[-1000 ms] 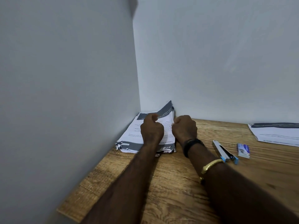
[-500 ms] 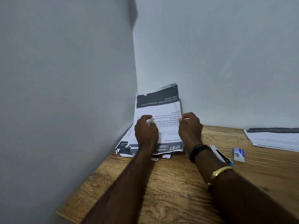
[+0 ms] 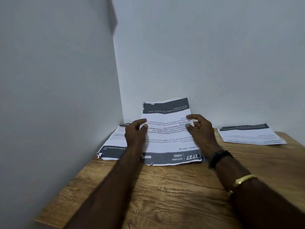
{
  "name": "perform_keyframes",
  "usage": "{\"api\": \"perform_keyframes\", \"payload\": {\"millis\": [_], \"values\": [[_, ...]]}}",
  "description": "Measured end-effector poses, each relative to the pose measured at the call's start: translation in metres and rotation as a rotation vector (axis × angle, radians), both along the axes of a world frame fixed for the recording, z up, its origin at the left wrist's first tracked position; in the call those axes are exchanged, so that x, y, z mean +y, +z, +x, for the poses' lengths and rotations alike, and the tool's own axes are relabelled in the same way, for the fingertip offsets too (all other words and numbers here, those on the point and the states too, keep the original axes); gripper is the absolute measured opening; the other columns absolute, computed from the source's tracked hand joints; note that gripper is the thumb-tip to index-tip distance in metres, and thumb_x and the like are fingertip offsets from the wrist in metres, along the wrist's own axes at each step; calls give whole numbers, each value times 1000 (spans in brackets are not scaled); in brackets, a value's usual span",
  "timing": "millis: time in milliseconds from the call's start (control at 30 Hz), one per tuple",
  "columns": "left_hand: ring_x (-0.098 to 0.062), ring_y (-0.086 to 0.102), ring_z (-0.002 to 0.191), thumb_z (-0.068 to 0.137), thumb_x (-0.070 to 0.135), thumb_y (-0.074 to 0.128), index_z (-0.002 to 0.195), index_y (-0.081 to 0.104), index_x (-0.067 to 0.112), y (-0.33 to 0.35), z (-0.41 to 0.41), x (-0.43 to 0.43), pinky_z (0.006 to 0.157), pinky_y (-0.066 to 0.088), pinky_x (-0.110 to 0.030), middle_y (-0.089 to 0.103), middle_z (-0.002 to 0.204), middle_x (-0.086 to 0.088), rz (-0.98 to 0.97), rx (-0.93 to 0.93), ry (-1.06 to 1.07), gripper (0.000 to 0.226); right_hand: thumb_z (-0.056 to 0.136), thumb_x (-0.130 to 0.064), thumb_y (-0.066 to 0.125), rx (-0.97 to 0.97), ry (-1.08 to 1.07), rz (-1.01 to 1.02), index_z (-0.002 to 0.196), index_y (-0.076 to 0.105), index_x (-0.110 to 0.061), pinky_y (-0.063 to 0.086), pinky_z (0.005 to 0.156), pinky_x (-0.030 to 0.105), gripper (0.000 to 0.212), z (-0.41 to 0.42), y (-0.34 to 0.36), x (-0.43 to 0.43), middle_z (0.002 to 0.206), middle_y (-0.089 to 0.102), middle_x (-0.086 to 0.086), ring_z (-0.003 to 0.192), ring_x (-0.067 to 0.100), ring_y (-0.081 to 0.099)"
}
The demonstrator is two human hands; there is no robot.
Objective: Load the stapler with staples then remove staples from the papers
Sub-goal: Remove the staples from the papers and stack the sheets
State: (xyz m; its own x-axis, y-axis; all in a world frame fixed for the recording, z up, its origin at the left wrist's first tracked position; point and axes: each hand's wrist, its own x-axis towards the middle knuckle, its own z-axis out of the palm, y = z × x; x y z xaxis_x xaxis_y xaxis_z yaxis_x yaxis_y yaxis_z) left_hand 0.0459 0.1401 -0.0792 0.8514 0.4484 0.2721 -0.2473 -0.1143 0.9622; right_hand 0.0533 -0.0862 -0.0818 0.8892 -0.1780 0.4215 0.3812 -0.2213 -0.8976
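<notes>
A printed paper set (image 3: 168, 138) with dark grey bands, upside down to me, is tilted up off the table by both hands. My left hand (image 3: 136, 134) pinches its left edge. My right hand (image 3: 200, 131) grips its right edge with fingers spread. Its near edge rests on the wooden table (image 3: 165, 187). Beneath and to the left lies a pile of similar papers (image 3: 113, 144) in the corner. The stapler and the staple box are hidden behind my right arm.
A second stack of printed papers (image 3: 250, 134) lies at the back right of the table. White walls close in on the left and behind. The table's near left edge runs diagonally beside the left wall.
Both hands lifted the top paper set off the corner pile, then carried it rightwards and lower. The view shifted, and my right arm now covers the stapler and box.
</notes>
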Motion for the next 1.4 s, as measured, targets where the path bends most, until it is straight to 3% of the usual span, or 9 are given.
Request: {"api": "perform_keyframes", "payload": {"millis": [133, 300, 567, 733, 867, 967, 1133, 1267, 1400], "values": [[-30, 69, 101, 85, 4, 74, 104, 77, 11, 1, 4, -23, 103, 52, -55, 74, 110, -23, -137, -7, -123, 20, 88, -1, 74, 26, 26, 80, 114, 74, -18, 61, 91, 43, 31, -7, -1, -32, 108, 78, 7, 102, 22, 74], [-38, 67, 109, 85, -9, 70, 90, 76, 9, 10, -2, -43, 106, 50, -44, 71, 110, -26, -367, 11, -310, 20, 82, -3, 81, 48, -60, 146, 109, 78, -17, 60, 83, 32, 30, -19, -3, -60, 103, 79, 7, 99, 21, 75], [-34, 67, 96, 84, -11, 69, 112, 68, -9, 0, 3, -58, 100, 54, -49, 69, 107, -29, -459, 67, -335, 28, 79, -7, 85, 34, -134, 158, 95, 81, -16, 59, 97, 47, 19, -12, -5, -79, 98, 79, 8, 105, 28, 73], [-34, 61, 97, 81, -18, 68, 112, 67, -10, -5, -2, -57, 107, 47, -60, 62, 101, -25, -325, 8, -365, 31, 77, -21, 84, -58, -315, -59, 79, 81, -28, 53, 75, 26, 8, -16, -2, -76, 84, 76, -8, 85, 15, 71], [-17, 70, 82, 78, 14, 80, 91, 80, 14, 1, -7, -57, 83, 55, -33, 77, 87, -3, 106, -151, -100, 12, 79, -19, 82, -192, -431, -164, 82, 80, -24, 51, 84, 29, 6, -25, 9, -71, 97, 71, -4, 95, 14, 64], [-12, 70, 81, 84, 27, 77, 93, 78, 22, 10, -9, -57, 75, 55, -29, 75, 96, 5, 288, -274, 73, 10, 85, -17, 75, -264, -390, -108, 82, 75, -23, 49, 65, 12, 6, -31, 19, -62, 91, 71, -5, 72, 7, 68], [-19, 76, 90, 92, 19, 69, 103, 76, 12, 12, -13, -65, 75, 60, -24, 76, 103, -4, 43, -299, 4, 15, 84, -7, 72, -347, -363, -74, 83, 75, -12, 44, 60, 3, 7, -40, 24, -56, 78, 72, -4, 67, -8, 65], [-21, 71, 82, 92, 28, 71, 88, 78, 12, 14, -9, -62, 79, 59, -34, 75, 88, -6, -309, -101, -125, 18, 81, -2, 71, -332, -355, -91, 81, 76, -8, 42, 59, 3, 8, -42, 19, -56, 78, 73, -4, 64, -7, 62], [-30, 74, 85, 86, 3, 75, 109, 74, 2, 10, -11, -56, 75, 64, -38, 76, 103, -18, -537, 100, -287, 23, 82, -4, 71, -268, -332, -167, 81, 78, -9, 45, 63, 3, 9, -41, 13, -57, 77, 73, -7, 75, -2, 65]]}}
